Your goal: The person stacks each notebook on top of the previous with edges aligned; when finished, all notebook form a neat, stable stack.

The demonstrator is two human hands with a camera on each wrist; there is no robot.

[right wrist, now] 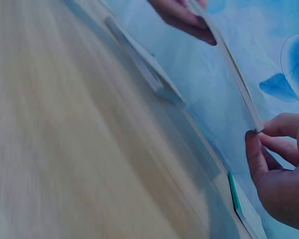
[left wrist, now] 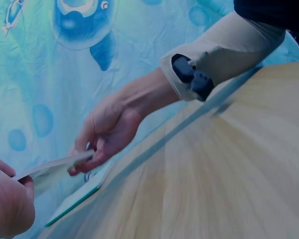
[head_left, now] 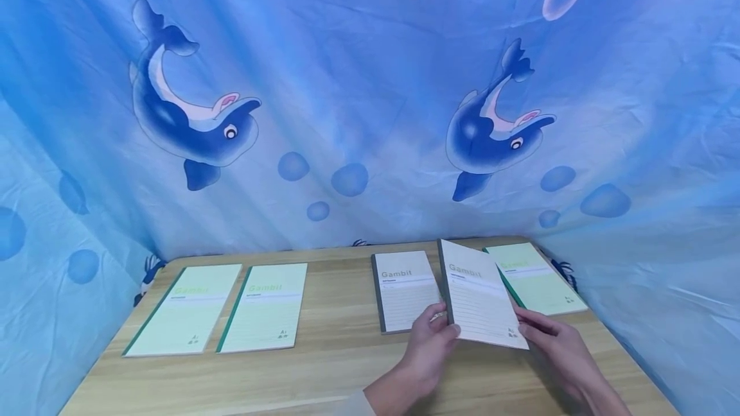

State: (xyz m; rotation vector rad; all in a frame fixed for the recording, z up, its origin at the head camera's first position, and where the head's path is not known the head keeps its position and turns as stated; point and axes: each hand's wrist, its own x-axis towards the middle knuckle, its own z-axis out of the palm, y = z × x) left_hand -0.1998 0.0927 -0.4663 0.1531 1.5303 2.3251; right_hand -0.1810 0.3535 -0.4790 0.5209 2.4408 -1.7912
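A notebook point(head_left: 480, 297) with a dark grey spine and "Gambit" on its pale cover is held tilted above the table. At its lower left corner my left hand point(head_left: 424, 348) pinches the spine side, thumb on the cover. My right hand point(head_left: 557, 348) pinches the lower right edge between thumb and fingers, as the right wrist view also shows with that hand point(right wrist: 284, 164). Just left lies another dark-spined notebook point(head_left: 405, 287), partly hidden by the left hand. A green-spined notebook point(head_left: 546, 281) lies to the right, partly behind the held one.
Two more green-spined notebooks, the outer one point(head_left: 182, 313) and the inner one point(head_left: 266, 310), lie side by side on the left of the wooden table point(head_left: 324, 364). A blue curtain point(head_left: 370, 114) with dolphins hangs behind and at both sides.
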